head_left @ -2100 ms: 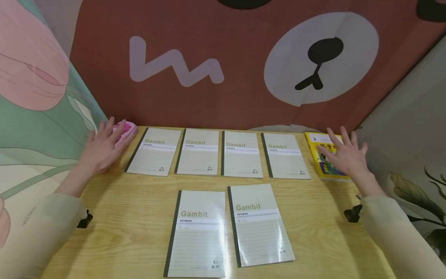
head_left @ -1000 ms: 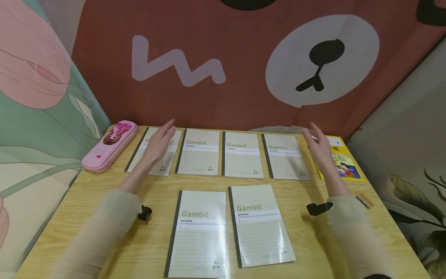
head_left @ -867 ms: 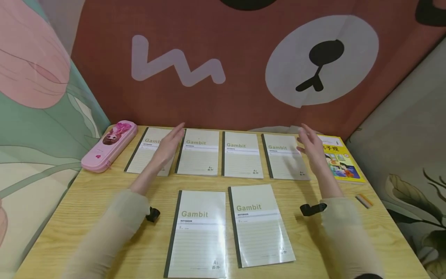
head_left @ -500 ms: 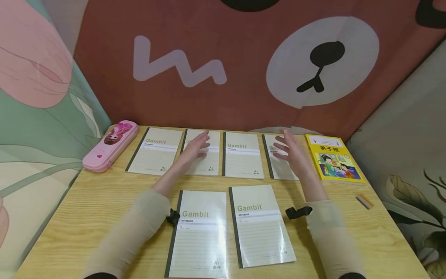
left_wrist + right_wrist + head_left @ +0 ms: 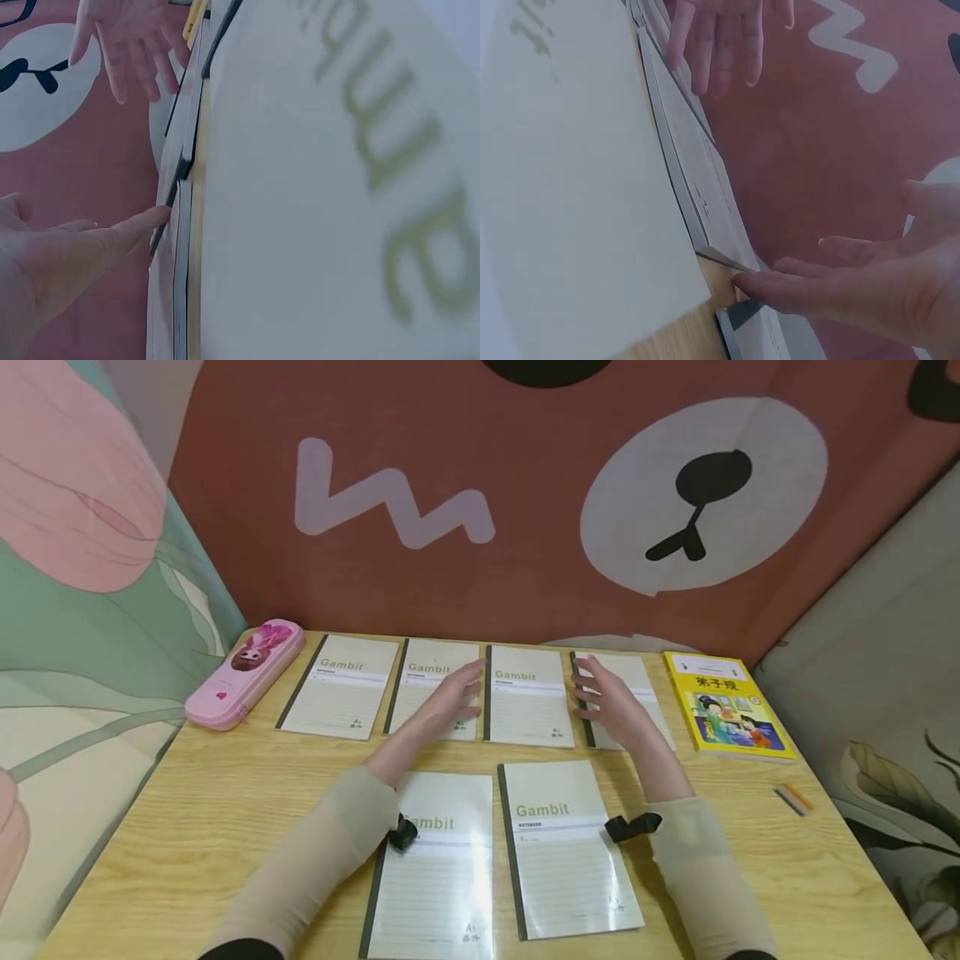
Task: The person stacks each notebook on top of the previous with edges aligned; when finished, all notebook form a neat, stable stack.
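My left hand point(image 5: 448, 700) is over the second notebook point(image 5: 431, 652) of the back row, fingers extended and apart. Facing it, my right hand point(image 5: 613, 708) hovers at the fourth notebook point(image 5: 637, 677), its fingers spread and slightly bent. Between the two hands lies the third notebook point(image 5: 528, 706), with a dark spine and "Gambit" on its pale cover. Neither hand holds anything. In the wrist views the left hand point(image 5: 64, 262) and right hand point(image 5: 862, 292) appear close above the notebooks; whether a fingertip touches one, I cannot tell.
Leftmost in the back row is another notebook point(image 5: 337, 693). Two more, a left one point(image 5: 442, 893) and a tilted one point(image 5: 566, 877), lie in front. A pink pencil case point(image 5: 243, 681) flanks the row, opposite a yellow book point(image 5: 727, 706). A small striped piece point(image 5: 793, 799) sits on the wooden table point(image 5: 225, 810).
Both hands have moved inward: the left came right from the pencil case, the right came left from the yellow book. The notebooks stay in place on the table.
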The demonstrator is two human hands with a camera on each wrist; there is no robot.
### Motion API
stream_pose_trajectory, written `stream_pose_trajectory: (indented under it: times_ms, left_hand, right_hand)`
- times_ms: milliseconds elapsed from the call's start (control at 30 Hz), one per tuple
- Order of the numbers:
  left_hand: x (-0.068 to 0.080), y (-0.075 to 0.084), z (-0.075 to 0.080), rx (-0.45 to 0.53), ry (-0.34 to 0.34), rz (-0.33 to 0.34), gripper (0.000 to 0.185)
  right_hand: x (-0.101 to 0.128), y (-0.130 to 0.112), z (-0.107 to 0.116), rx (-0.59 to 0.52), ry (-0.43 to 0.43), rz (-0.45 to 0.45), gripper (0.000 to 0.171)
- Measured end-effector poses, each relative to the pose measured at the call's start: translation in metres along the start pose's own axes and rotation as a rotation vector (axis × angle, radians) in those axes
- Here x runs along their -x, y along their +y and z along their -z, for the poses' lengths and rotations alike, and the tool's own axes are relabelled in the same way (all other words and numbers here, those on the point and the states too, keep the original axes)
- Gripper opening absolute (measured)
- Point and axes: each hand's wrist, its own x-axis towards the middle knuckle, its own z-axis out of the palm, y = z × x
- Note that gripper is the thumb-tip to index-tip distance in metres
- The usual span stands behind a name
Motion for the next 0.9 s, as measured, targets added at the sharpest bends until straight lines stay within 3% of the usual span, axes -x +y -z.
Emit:
stream_pose_trajectory:
  times_ms: [200, 467, 633, 767, 900]
  left_hand:
    - [-0.005, 0.004, -0.010, 0.004, 0.049, 0.054, 0.068]
    - [-0.005, 0.004, -0.012, 0.102, 0.113, 0.064, 0.065]
    - [-0.006, 0.005, -0.010, 0.168, 0.143, 0.085, 0.063]
    - [-0.008, 0.001, -0.007, 0.118, 0.135, 0.080, 0.064]
    - [-0.010, -0.004, -0.005, 0.051, 0.119, 0.040, 0.068]
  right_hand:
    - [0.002, -0.002, -0.007, -0.014, -0.012, -0.037, 0.086]
    - [0.005, 0.001, -0.002, -0.115, 0.051, -0.111, 0.072]
    - [0.003, 0.006, 0.001, -0.062, 0.033, -0.102, 0.062]
    - [0.000, 0.009, 0.002, -0.047, 0.000, -0.061, 0.060]
    - [-0.001, 0.011, 0.001, -0.106, -0.010, -0.012, 0.063]
